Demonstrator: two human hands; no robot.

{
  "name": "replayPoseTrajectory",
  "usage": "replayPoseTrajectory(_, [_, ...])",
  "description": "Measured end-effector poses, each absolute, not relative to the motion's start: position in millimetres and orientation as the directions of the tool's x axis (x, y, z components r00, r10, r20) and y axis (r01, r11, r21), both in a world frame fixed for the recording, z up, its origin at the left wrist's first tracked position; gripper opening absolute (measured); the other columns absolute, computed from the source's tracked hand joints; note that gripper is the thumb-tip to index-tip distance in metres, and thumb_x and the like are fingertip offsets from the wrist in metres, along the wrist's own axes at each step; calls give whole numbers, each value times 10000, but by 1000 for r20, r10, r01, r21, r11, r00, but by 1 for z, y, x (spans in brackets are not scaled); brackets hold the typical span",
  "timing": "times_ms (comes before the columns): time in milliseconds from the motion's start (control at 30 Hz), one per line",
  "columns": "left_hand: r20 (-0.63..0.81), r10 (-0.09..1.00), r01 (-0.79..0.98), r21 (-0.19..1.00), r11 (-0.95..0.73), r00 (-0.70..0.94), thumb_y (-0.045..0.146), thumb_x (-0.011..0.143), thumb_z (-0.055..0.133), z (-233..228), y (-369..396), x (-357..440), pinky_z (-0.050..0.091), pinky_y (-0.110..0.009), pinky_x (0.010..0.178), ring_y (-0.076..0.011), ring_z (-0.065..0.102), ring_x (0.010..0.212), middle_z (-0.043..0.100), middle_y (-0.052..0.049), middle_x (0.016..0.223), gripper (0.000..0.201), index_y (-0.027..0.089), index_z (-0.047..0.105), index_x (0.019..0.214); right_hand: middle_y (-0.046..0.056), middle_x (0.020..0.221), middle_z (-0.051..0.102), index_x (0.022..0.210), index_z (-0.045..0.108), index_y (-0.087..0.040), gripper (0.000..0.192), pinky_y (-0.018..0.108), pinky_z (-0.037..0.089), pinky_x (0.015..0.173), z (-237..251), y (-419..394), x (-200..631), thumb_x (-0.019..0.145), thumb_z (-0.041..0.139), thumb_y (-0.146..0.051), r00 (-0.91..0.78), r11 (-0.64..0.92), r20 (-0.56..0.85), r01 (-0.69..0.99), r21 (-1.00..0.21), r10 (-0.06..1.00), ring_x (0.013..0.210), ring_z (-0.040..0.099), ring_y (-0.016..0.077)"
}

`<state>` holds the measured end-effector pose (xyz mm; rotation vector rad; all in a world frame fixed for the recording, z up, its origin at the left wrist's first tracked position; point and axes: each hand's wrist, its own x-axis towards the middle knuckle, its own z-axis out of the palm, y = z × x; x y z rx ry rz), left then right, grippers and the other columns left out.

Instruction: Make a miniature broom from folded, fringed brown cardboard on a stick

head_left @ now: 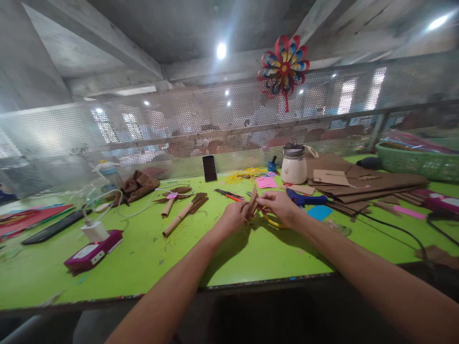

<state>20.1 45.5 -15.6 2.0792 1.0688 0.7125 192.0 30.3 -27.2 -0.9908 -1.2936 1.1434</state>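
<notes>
Near the middle of the green table, my left hand (234,216) is closed around the lower part of a folded brown paper piece (253,199). My right hand (278,206) pinches the same piece from its right side. Below the right hand is a yellow ring (273,221), perhaps a roll of tape, partly hidden by the fingers. A blue glue gun (306,198) lies just right of that hand, its black cord running right. Behind the left hand lies a red-and-black cutting tool (230,195).
Left are brown paper tubes with fringed ends (182,217), a purple power strip (93,251) with a white charger, and a long black object (57,227). A phone (210,168), a white jar (294,165), brown paper sheets (358,179) and a green basket (418,162) stand or lie behind.
</notes>
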Motion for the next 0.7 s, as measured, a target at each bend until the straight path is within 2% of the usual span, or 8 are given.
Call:
replayPoseTrajectory(100, [136,831,394,831,-392,540,245,891,414,-17,47,20,518,-274,611,-145,637,632,699,-104,852,268,110,644,920,27,612,637,615,624,-147,230,263,422,575,-26,29,191,611,742,-345,-58,202,206,-69,-977,977,581,557,121])
replayPoseTrajectory(233, [94,836,237,936,-259,540,203,877,464,-17,48,19,524,-271,642,-140,651,658,694,-84,815,207,100,640,914,16,586,626,584,614,-151,204,275,446,591,-23,26,189,605,726,-320,-55,208,215,-102,-973,975,552,550,117])
replayPoseTrajectory(400, [91,869,101,982,-159,487,188,853,540,-14,46,18,515,-269,648,-135,659,646,701,-81,768,131,94,631,851,10,562,616,577,605,-149,208,266,433,568,-21,25,188,590,728,-316,-57,205,213,-110,-972,975,537,547,115])
replayPoseTrajectory(533, [120,897,173,962,-211,425,184,839,561,-11,45,18,499,-237,600,-116,639,603,697,-60,708,105,106,631,843,9,539,605,581,606,-143,217,246,384,518,-25,28,190,613,716,-328,-41,236,238,-43,-971,970,494,495,94])
replayPoseTrajectory(700, [222,892,383,842,-379,394,160,817,533,-13,46,19,473,-217,537,-106,601,552,691,-51,686,122,118,648,819,-9,481,562,586,599,-150,232,240,359,480,-30,31,190,628,712,-347,-27,241,240,31,-970,970,457,460,91])
